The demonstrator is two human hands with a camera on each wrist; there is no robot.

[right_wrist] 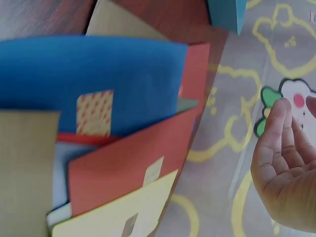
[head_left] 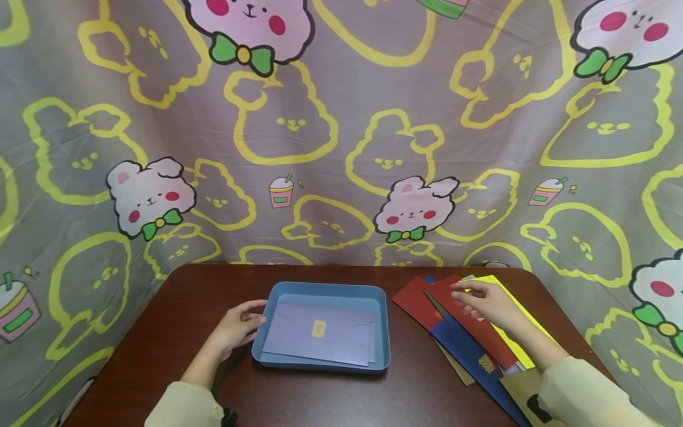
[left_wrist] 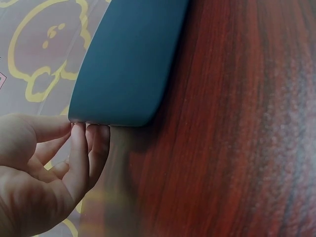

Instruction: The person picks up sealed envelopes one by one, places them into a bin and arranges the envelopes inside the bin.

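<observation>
A blue tray (head_left: pixel 320 366) lies on the table with lilac envelopes (head_left: pixel 341 332) in it, the top one bearing a small gold label. At its left side, my left hand (head_left: pixel 240 326) holds the edge; in the left wrist view the left hand's fingertips (left_wrist: pixel 79 133) meet the tray's wall (left_wrist: pixel 128 64) beside the rim. My right hand (head_left: pixel 488 302) hovers above a fanned pile of envelopes and holds nothing, its fingers loosely bent. That pile has a red envelope (head_left: pixel 475 320), a blue envelope (right_wrist: pixel 138 74), a yellow envelope (right_wrist: pixel 108 212) and a brown envelope (right_wrist: pixel 24 168).
The dark brown wooden table (head_left: pixel 331 397) carries the tray in its middle and the pile on its right. A patterned cloth (head_left: pixel 341 231) with cartoon figures hangs behind the table and along both sides.
</observation>
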